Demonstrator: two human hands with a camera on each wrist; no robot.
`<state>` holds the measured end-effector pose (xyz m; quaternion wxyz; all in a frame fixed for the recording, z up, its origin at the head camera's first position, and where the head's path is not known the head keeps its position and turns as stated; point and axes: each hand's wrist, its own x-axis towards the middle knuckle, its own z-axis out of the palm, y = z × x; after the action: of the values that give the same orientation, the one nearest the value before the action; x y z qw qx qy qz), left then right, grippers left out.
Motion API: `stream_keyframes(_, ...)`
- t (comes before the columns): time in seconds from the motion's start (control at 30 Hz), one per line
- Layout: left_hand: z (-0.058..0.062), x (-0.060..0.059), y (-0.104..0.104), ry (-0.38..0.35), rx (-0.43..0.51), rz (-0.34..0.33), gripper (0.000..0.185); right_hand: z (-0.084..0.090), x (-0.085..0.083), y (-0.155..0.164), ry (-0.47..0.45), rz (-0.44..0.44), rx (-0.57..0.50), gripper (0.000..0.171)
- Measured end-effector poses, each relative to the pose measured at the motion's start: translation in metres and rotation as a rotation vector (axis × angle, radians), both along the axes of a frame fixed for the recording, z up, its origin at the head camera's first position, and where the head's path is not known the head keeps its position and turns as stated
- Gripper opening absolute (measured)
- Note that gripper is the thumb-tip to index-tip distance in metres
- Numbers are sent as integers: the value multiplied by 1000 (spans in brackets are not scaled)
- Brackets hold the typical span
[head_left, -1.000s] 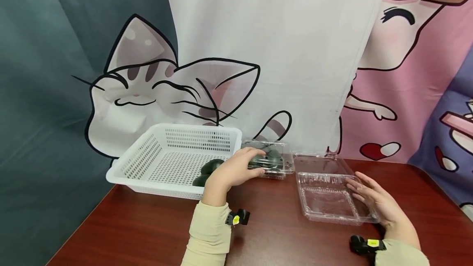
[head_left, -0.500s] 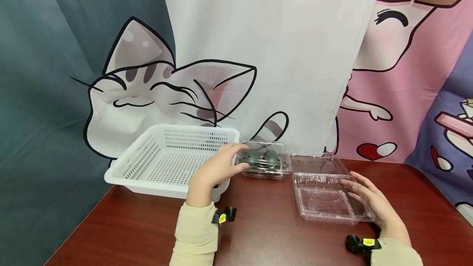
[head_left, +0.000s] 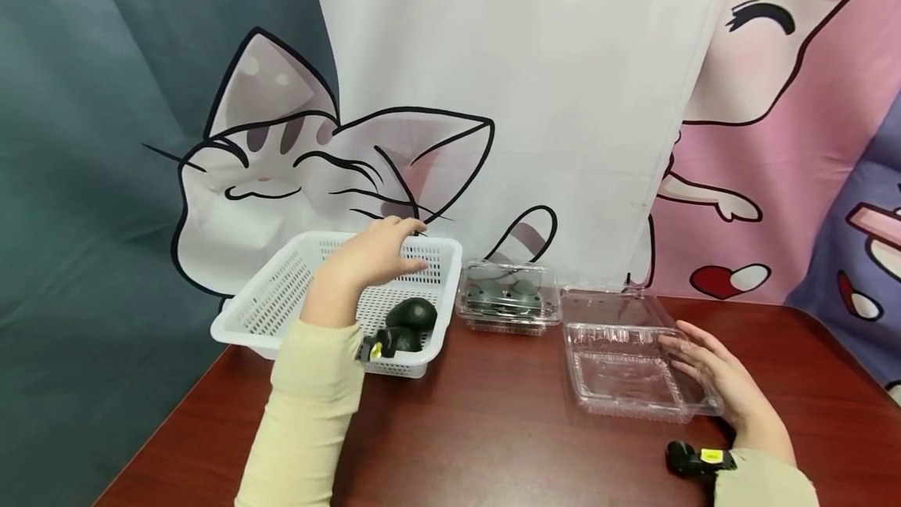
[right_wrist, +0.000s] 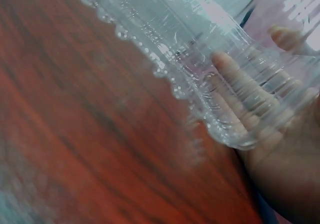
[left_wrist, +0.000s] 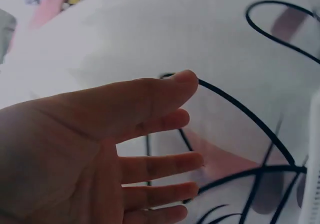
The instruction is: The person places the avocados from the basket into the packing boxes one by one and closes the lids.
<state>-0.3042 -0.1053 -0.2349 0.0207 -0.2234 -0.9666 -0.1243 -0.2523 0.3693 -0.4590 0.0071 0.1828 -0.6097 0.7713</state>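
Observation:
Over the white plastic basket point(head_left: 242, 332) my left hand point(head_left: 366, 253) is raised, thumb and fingers spread apart. The left wrist view shows that same hand point(left_wrist: 100, 144) with nothing in its grasp. Below and right of its wrist, two dark green avocados point(head_left: 413, 314) lie in the basket's front right corner; the wrist camera partly covers the lower one. My right hand point(head_left: 725, 382) rests against the right side of a clear clamshell container point(head_left: 622, 401), whose lid lies folded back. Seen through the plastic in the right wrist view, the fingers point(right_wrist: 240, 79) are fairly straight along its wall.
A closed clear clamshell point(head_left: 510, 296) with several green avocados inside stands between the basket and the unfolded container. The reddish-brown table point(head_left: 521, 429) ends at a printed cloth backdrop point(head_left: 563, 100). Small black cameras sit on both wrists.
My left hand has moved left and up, from beside the closed clamshell to above the basket, bringing the two avocados back into sight. The right hand stays against the container.

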Motion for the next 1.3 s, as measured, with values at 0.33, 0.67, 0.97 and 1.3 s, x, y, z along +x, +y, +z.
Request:
stream_keyframes(0.33,-21,-73,5,-316,-126,7,58,-4,4,5,5,3,-20,43)
stream_keyframes(0.67,-91,-99,-7,-666,-58,109,57,-3,3,2,17,-6,-5,42)
stream_keyframes(0.97,-113,-105,-14,-806,41,107,59,-1,1,-1,27,-6,-8,42)
stream_keyframes(1.3,-116,-105,-19,-827,16,88,62,0,1,-2,17,-19,-6,42)
